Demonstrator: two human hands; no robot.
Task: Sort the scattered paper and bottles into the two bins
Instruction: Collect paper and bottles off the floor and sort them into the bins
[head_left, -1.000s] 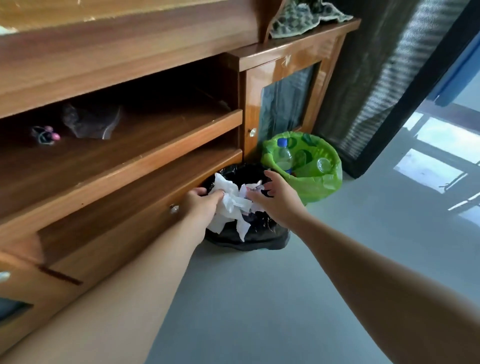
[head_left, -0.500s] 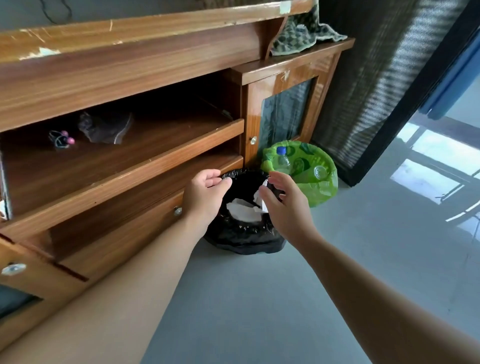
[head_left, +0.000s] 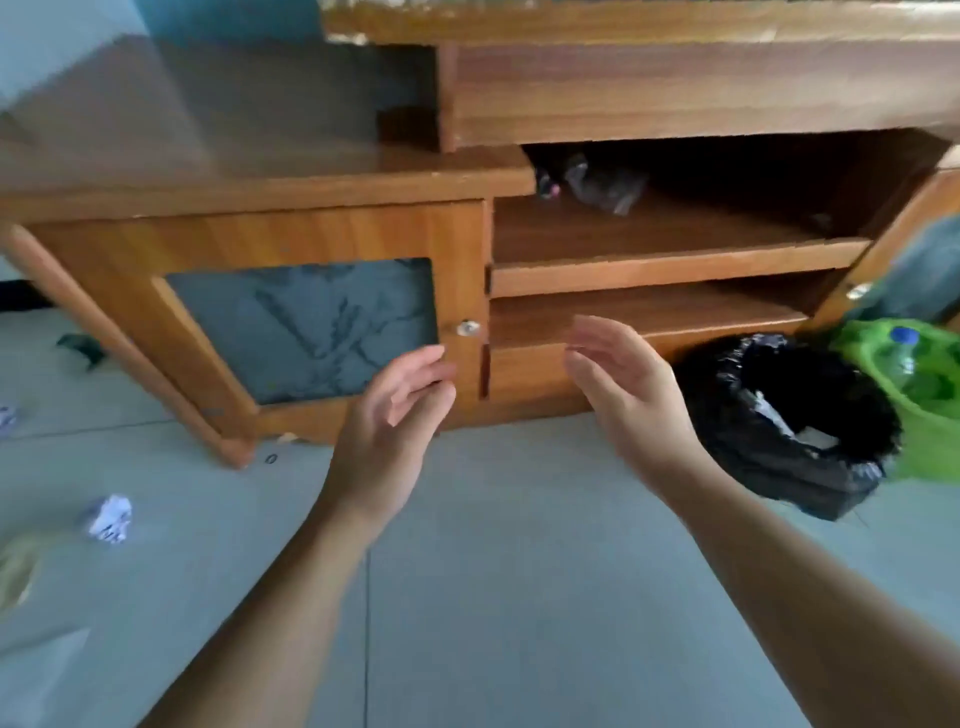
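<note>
We find a crumpled paper ball (head_left: 110, 518) on the grey floor (head_left: 493, 597) at about eight o'clock from our hands, well apart from both bins; a smaller white scrap (head_left: 6, 415) sits at the left edge near nine o'clock, too blurred to name further. We judge these to be the unsorted paper, since they lie loose where nothing contains them.

Our left hand (head_left: 387, 421) is raised in front of the wooden cabinet (head_left: 322, 228), fingers loosely spread, palm turned inward, holding nothing. Our right hand (head_left: 623, 395) mirrors it at three o'clock from the left, likewise spread and empty. We read this facing, empty posture as hands free for the next pickup, carried between the bins and the remaining litter.

At four o'clock from the right hand stands the black-bagged bin (head_left: 810, 478), pale paper visible inside it. Touching it on its right is the green-bagged bin (head_left: 930, 447), holding a clear bottle with a blue cap (head_left: 904, 343). The pairing appears deliberate: one liner colour per material, side by side against the cabinet so either can be reached from one stance.

No loose bottle is visible on the floor. We judge the sort to be partly done, with paper at the left outstanding.
</note>
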